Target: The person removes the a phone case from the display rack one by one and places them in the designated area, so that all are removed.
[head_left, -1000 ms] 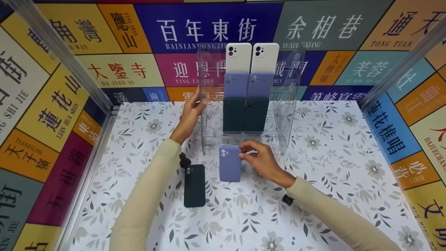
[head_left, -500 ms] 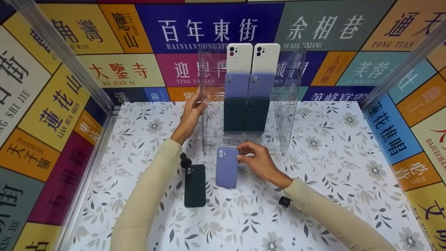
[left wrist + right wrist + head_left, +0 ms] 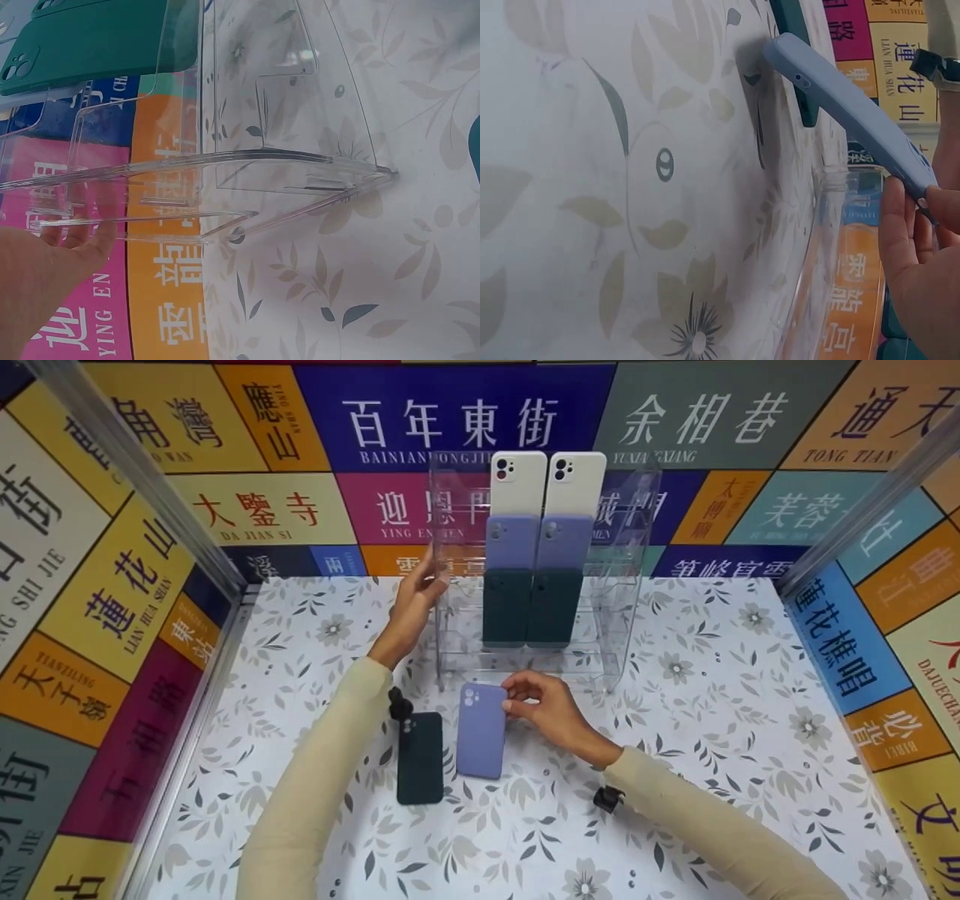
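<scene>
A lilac phone case (image 3: 481, 731) hangs tilted from my right hand (image 3: 551, 712), which pinches its upper right corner between thumb and fingers. In the right wrist view, the lower end of the case is raised over the table, with a shadow beneath. Beside it, a dark green phone case (image 3: 420, 759) lies on the table, camera cutouts toward the back. My left hand (image 3: 412, 604) grips the left side of a clear acrylic display stand (image 3: 611, 652). Standing on its tiers are two white cases (image 3: 576, 484), two lilac cases (image 3: 564, 542) and two dark green cases (image 3: 553, 607).
A white tablecloth (image 3: 690, 780) with grey leaves and flowers covers the table. Colourful panels with Chinese lettering (image 3: 450, 420) enclose the back and sides. Metal corner posts (image 3: 169, 487) rise at the left and right.
My right hand has moved left and toward me with the lilac phone case, bringing it closer to the green one on the table. My left hand stays at the stand.
</scene>
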A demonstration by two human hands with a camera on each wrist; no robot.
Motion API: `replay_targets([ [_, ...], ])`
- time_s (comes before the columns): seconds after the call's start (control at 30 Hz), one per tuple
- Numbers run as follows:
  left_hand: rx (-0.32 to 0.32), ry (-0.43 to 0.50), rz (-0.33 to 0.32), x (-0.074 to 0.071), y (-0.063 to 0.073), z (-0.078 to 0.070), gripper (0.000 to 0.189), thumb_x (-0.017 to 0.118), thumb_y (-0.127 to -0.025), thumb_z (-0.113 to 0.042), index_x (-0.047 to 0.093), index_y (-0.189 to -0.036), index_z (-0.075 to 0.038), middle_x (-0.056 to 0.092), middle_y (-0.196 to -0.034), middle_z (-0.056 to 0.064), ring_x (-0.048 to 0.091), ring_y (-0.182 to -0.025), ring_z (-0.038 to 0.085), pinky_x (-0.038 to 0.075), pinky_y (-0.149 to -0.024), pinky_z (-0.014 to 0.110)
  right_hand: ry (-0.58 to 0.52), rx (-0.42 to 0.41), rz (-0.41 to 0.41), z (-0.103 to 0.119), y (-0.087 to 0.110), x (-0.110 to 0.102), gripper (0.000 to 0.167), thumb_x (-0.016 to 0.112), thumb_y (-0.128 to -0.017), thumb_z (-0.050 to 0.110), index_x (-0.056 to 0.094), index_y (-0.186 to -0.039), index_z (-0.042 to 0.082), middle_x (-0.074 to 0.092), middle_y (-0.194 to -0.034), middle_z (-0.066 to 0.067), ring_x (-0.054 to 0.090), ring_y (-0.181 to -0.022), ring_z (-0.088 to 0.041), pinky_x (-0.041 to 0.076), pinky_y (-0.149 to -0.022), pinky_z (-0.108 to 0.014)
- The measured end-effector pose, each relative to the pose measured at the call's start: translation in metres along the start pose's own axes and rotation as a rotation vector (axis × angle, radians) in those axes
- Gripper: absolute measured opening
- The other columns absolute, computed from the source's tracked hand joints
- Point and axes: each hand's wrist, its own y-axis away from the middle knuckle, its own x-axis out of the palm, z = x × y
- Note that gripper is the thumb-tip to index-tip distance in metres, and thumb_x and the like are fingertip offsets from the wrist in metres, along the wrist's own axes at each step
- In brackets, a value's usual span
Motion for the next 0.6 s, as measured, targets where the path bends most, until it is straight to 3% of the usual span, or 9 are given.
replay_targets([
  [0.17, 0.006, -0.006, 0.006, 0.000, 0.000, 0.000, 0.071, 0.058, -0.113, -0.025, 0.026, -0.177, -0.023, 0.052, -0.161, 0.015, 0.054, -0.145, 0.035, 0.045, -0.123, 0.048, -0.019, 0.012, 0.035, -0.004, 0.000, 0.005, 0.022, 0.078, -0.098, -0.005, 0.075, -0.120, -0.005, 0.074, -0.105, -0.020, 0.073, -0.089, -0.023, 0.065, -0.082, -0.060],
  [0.4, 0.018, -0.004, 0.013, 0.000, 0.001, 0.000, 0.070, 0.058, -0.114, -0.026, 0.027, -0.176, -0.024, 0.053, -0.159, 0.016, 0.055, -0.143, 0.031, 0.044, -0.124, 0.050, -0.066, 0.044, 0.068, -0.009, 0.000, 0.013, 0.023, 0.076, -0.098, -0.009, 0.072, -0.121, -0.009, 0.072, -0.104, -0.022, 0.072, -0.087, -0.021, 0.065, -0.084, -0.060],
  [0.6, 0.013, -0.009, 0.015, -0.001, 0.001, 0.000, 0.069, 0.058, -0.114, -0.026, 0.027, -0.176, -0.024, 0.052, -0.160, 0.017, 0.054, -0.146, 0.032, 0.043, -0.125, 0.047, -0.083, 0.074, 0.090, -0.017, 0.000, 0.017, 0.023, 0.075, -0.100, -0.006, 0.072, -0.122, -0.008, 0.071, -0.104, -0.022, 0.073, -0.090, -0.028, 0.066, -0.084, -0.057],
])
